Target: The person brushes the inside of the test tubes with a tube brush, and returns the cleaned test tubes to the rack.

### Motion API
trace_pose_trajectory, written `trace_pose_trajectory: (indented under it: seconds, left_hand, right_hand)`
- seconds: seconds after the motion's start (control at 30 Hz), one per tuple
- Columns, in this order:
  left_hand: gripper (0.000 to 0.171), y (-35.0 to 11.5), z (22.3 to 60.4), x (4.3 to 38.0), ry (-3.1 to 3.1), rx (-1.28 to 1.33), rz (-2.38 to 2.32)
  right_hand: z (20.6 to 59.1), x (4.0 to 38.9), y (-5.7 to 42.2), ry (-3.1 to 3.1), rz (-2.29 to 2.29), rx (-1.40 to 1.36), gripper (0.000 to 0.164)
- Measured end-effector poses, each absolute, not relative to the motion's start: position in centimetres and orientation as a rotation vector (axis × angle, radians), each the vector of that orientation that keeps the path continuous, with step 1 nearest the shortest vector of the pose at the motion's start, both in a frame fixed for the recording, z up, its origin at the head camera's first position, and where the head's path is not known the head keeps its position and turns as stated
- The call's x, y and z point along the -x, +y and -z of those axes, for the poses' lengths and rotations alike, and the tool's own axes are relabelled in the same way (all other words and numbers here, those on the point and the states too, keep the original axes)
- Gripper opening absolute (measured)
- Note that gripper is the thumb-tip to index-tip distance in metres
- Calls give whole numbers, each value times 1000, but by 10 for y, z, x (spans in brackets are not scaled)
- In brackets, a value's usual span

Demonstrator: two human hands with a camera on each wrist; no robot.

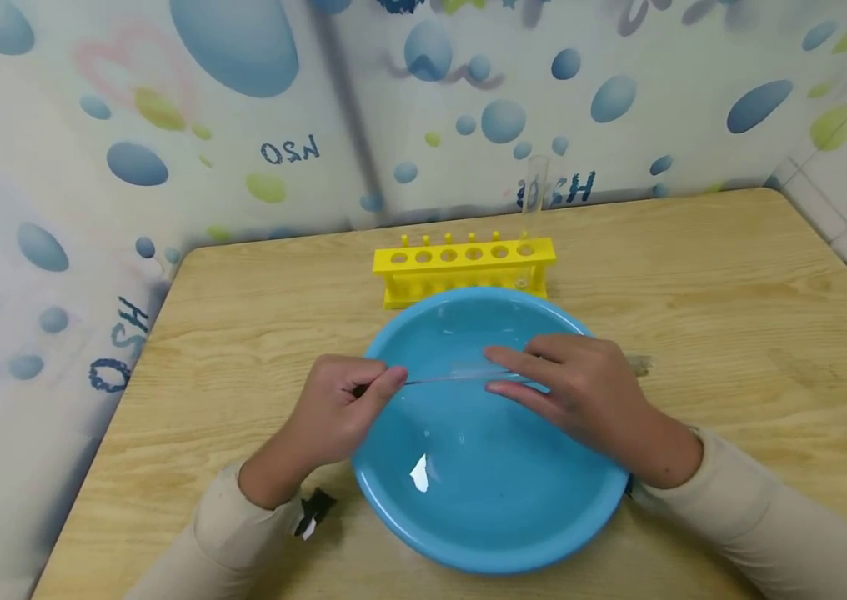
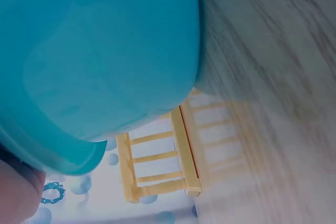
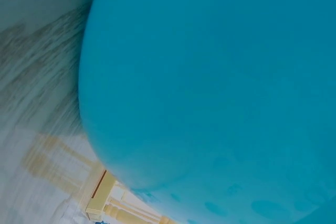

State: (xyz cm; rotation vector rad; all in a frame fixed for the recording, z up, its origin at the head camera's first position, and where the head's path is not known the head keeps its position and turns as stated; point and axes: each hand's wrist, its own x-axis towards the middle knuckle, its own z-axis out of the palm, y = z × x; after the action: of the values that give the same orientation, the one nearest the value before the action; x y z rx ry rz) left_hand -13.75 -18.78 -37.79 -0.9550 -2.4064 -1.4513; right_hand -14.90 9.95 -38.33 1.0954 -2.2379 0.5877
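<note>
Over the blue basin [image 1: 494, 558], my left hand [image 1: 337, 408] pinches one end of a thin rod [image 1: 431, 380] between thumb and curled fingers. The rod runs rightward into a clear, tube-like piece [image 1: 472, 372], perhaps a test tube. My right hand [image 1: 592, 396] holds this piece between thumb and fingers, covering much of it. Beyond that hand, a greyish-green end [image 1: 639, 364] shows; whether it belongs to the held piece I cannot tell. In the left wrist view, part of a hand [image 2: 18, 195] shows by the basin's rim. The right wrist view shows mostly basin wall [image 3: 210, 87].
Behind the basin stands a yellow test tube rack [image 1: 461, 254], with a clear test tube [image 1: 535, 192] upright in its right end hole. A small black item [image 1: 314, 510] is by the left cuff. The wooden table [image 1: 258, 308] meets a patterned wall [image 1: 363, 108] at the back.
</note>
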Motion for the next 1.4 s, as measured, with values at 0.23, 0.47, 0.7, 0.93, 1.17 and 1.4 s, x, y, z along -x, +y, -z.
trace_pose_trajectory:
  seconds: [0.23, 0.47, 0.7, 0.93, 1.17, 1.4]
  left_hand:
    - [45, -194, 375, 132, -2497, 906, 1449]
    - [39, -202, 371, 130, -2541, 868, 1444]
    - [40, -216, 367, 127, -2551, 841, 1398]
    - [45, -230, 363, 126, -2573, 881, 1349]
    - [48, -244, 363, 126, -2605, 880, 1322]
    - [51, -255, 365, 123, -2612, 869, 1304]
  right_hand:
    - [384, 149, 100, -2243, -580, -1111, 44]
    - [384, 150, 101, -2272, -586, -1108, 40]
    - [385, 149, 100, -2266, -591, -1111, 46]
    - [385, 149, 99, -2285, -605, -1127, 45]
    - [385, 150, 100, -2287, -608, -1137, 43]
    - [386, 150, 101, -2306, -593, -1153, 39]
